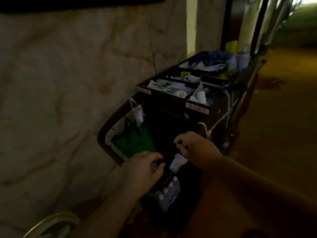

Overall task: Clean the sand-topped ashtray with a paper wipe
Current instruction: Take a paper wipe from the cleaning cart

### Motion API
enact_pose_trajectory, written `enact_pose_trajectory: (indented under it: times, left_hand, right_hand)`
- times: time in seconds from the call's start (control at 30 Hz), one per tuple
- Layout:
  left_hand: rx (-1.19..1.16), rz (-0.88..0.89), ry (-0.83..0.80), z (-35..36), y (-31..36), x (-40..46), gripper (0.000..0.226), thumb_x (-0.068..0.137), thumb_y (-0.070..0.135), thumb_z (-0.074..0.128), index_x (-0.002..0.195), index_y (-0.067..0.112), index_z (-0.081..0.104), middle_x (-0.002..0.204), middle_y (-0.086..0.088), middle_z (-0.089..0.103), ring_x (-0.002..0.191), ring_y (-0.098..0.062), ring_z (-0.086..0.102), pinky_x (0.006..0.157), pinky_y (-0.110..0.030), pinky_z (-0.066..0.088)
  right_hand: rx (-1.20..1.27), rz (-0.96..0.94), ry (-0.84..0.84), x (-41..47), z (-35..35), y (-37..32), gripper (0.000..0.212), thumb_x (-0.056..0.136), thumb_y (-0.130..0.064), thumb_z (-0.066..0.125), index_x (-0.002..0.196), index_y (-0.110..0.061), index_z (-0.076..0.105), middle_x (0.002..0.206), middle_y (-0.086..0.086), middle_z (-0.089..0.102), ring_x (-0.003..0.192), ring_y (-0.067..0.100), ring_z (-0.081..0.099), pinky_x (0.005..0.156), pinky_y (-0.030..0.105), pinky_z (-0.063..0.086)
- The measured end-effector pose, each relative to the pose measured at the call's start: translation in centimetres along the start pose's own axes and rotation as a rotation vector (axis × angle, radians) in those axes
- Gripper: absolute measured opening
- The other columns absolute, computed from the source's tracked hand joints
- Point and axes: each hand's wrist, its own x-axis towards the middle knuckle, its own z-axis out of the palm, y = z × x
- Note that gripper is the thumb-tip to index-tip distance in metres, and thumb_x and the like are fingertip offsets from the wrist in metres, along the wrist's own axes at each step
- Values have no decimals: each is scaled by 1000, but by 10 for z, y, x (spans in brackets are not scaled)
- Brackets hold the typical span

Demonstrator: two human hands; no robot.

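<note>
Wall (68, 83): pale, marbled, fills the left side; the cart stands just beside it.

Green bag (132, 141): hangs inside the cart's near-left corner, beside a small white bag (137, 112).

Left hand (145, 166): fingers curled over the dark rim of the cart's near end, closed on that rim as far as the dim light shows.

Paper wipe (177, 162): a pale crumpled piece between the two hands, touching the right hand's underside; whether it is truly paper is hard to tell.

Right hand (192, 145): fingers bent down and pinched together, apparently gripping the top of the wipe.

Pack of bottles (169, 193): white caps, low in the cart under the hands.

Cart (214, 107): dark housekeeping cart, its top trays filled with small white supplies and blue cloth.

Carpet (274, 126): brownish, to the right.

Ashtray: not in view; its place cannot be told.

Step in hand, as judged: fetching a wipe from the cart. Best done by steadying the cart with the left hand and drawing one piece free without snagging, then turning to find the ashtray.
</note>
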Motion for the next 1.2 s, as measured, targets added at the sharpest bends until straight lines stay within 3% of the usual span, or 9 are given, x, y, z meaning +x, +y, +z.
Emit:
enact_pose_trajectory:
  times: [0.2,0.37,0.57,0.63,0.73,0.8,0.97,1.1,1.2]
  left_hand:
    - [-49,-83,-203,46,5,29,49,89,64,59,132,41,60,114,20,63,90,3,54,68,-14,39]
    - [-102,-120,-204,72,5,41,27,84,58,68,94,32,68,80,13,68,75,-9,64,70,-28,52]
    - [-176,-143,-189,72,-2,39,18,85,58,71,86,40,71,74,17,71,67,0,65,58,-12,45]
    - [-234,-169,-116,71,0,33,13,85,59,73,85,46,70,77,20,72,68,2,65,55,-12,45]
    - [-237,-205,10,72,3,26,31,83,72,66,88,42,72,77,15,71,71,-2,65,61,-26,52]
    - [-228,-211,40,70,3,25,36,83,78,59,91,44,68,76,18,69,74,1,63,57,-21,48]
    - [-209,-198,104,44,7,22,20,86,55,68,105,49,65,84,24,67,76,2,62,63,-24,53]
    - [-248,-203,188,9,11,25,22,79,69,55,100,64,60,99,35,65,82,7,64,63,-22,53]
    - [-305,-220,261,-22,12,20,24,78,67,60,100,57,65,90,30,69,77,3,66,64,-32,58]
  right_hand:
    - [-139,190,-219,-23,5,14,42,100,-43,50,141,-44,46,132,2,50,112,25,60,89,39,52]
    - [-202,192,-281,-21,8,8,48,98,-37,57,144,-36,46,123,6,51,108,29,59,90,47,52]
    - [-234,106,-227,-13,7,5,33,98,-39,56,130,-33,59,119,1,54,104,22,61,84,42,53]
    - [-215,43,-198,-12,4,5,26,98,-40,57,123,-38,64,115,-1,58,100,20,61,81,41,54]
    - [-139,-13,-185,-12,-6,3,20,95,-37,60,112,-38,71,114,-2,59,98,18,61,80,38,53]
    - [-109,-41,-177,-12,-13,0,17,94,-35,61,108,-34,72,112,-2,59,98,16,61,80,36,53]
    - [-26,-122,-150,-5,-30,-14,16,95,-29,63,106,-28,74,110,1,65,91,18,65,79,39,56]
    - [80,-160,-43,-4,-39,-23,15,92,-28,66,105,-27,73,104,-4,68,91,10,65,82,35,55]
    - [174,-176,-6,5,-45,-38,10,89,-31,68,98,-35,71,96,-12,70,89,1,64,82,32,57]
